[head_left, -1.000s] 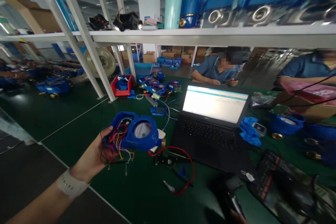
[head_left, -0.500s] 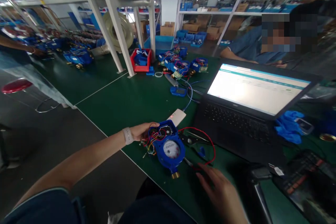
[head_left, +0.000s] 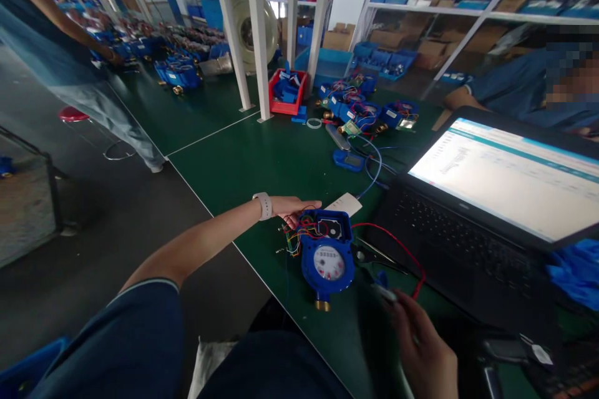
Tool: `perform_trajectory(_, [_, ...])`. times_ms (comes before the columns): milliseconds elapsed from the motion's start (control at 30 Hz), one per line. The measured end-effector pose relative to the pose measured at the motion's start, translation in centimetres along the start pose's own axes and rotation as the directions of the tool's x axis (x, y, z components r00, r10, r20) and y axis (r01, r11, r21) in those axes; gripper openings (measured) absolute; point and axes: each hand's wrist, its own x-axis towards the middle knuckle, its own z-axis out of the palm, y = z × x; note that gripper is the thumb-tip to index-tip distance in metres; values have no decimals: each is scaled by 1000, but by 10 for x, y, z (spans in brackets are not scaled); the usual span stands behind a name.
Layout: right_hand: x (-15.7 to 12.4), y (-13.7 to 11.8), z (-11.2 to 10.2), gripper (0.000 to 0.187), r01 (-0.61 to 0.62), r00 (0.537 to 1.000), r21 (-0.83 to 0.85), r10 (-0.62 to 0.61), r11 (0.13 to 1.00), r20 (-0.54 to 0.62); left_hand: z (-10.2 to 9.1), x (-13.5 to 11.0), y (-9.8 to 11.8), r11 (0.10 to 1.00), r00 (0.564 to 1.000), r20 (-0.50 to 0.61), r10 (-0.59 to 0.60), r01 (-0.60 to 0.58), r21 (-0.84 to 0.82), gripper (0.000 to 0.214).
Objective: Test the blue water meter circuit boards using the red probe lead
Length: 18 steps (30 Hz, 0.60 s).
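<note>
A blue water meter (head_left: 327,262) with a round white dial and a brass fitting lies on the green bench. Coloured wires and small boards spill from its open box section. My left hand (head_left: 287,207), with a pale watch strap at the wrist, grips the upper left corner of that box beside the wires; some fingertips are hidden. To the right of the meter, my right hand (head_left: 425,349) pinches a small silver-grey tool (head_left: 384,293), blurred by motion. A red cable (head_left: 397,240) curves from behind the meter towards this hand. Dark-handled pliers (head_left: 374,255) lie between meter and laptop.
A laptop (head_left: 449,237) stands on the right. Behind the meter are a white box (head_left: 345,204), a blue device (head_left: 349,160), more wired meters (head_left: 358,111) and a red bin (head_left: 286,93). One person stands at far left; another sits behind the laptop.
My view has turned, so the scene sits farther right and the person at left shows more. My right hand now lifts the silver-grey tool, which lay beside the meter. My left hand stays at the meter.
</note>
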Motion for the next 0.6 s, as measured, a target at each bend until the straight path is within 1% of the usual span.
perform_trajectory(33, [1, -6, -4, 48, -59, 996, 94, 64, 994, -54, -2, -4, -2, 999, 998, -33, 48, -48, 10, 17])
perform_trajectory(67, [3, -12, -8, 48, -115, 983, 187, 139, 976, -118, -4, -9, -5, 994, 992, -75, 104, -103, 22, 19])
perform_trajectory(100, [4, -19, -11, 48, -167, 957, 287, 225, 943, -181, -5, -15, -9, 986, 978, -125, 168, -165, 35, 21])
perform_trajectory(133, [5, -25, -13, 46, -205, 922, 400, 314, 893, -228, -6, -23, -13, 971, 955, -178, 239, -234, 50, 21])
perform_trajectory(167, [6, -30, -15, 44, -218, 887, 516, 389, 828, -249, -6, -32, -18, 950, 921, -234, 313, -306, 67, 20])
perform_trajectory(200, [7, -33, -17, 42, -210, 861, 621, 444, 755, -249, -6, -42, -23, 923, 878, -286, 382, -375, 84, 19])
perform_trajectory(233, [8, -35, -19, 40, -193, 847, 705, 479, 682, -232, -4, -51, -29, 896, 835, -329, 441, -433, 102, 18])
perform_trajectory(267, [9, -36, -20, 38, -176, 843, 767, 497, 617, -207, -1, -60, -35, 870, 795, -363, 486, -478, 119, 18])
perform_trajectory(300, [11, -35, -22, 36, -162, 846, 809, 502, 565, -181, 2, -68, -41, 852, 767, -383, 515, -506, 132, 19])
perform_trajectory(333, [13, -34, -23, 33, -153, 852, 835, 499, 528, -159, 5, -75, -46, 841, 750, -393, 532, -522, 143, 20])
perform_trajectory(400, [19, -31, -26, 26, -140, 866, 862, 482, 487, -132, 11, -83, -56, 837, 742, -399, 539, -527, 151, 23])
perform_trajectory(500, [25, -31, -29, 18, -134, 866, 883, 486, 450, -117, 13, -82, -67, 850, 754, -402, 519, -506, 146, 27])
perform_trajectory(533, [26, -32, -31, 15, -138, 860, 887, 498, 441, -114, 12, -79, -69, 857, 766, -393, 508, -496, 141, 28])
perform_trajectory(600, [25, -35, -34, 14, -161, 859, 886, 503, 435, -91, 7, -73, -72, 871, 805, -338, 488, -474, 130, 27])
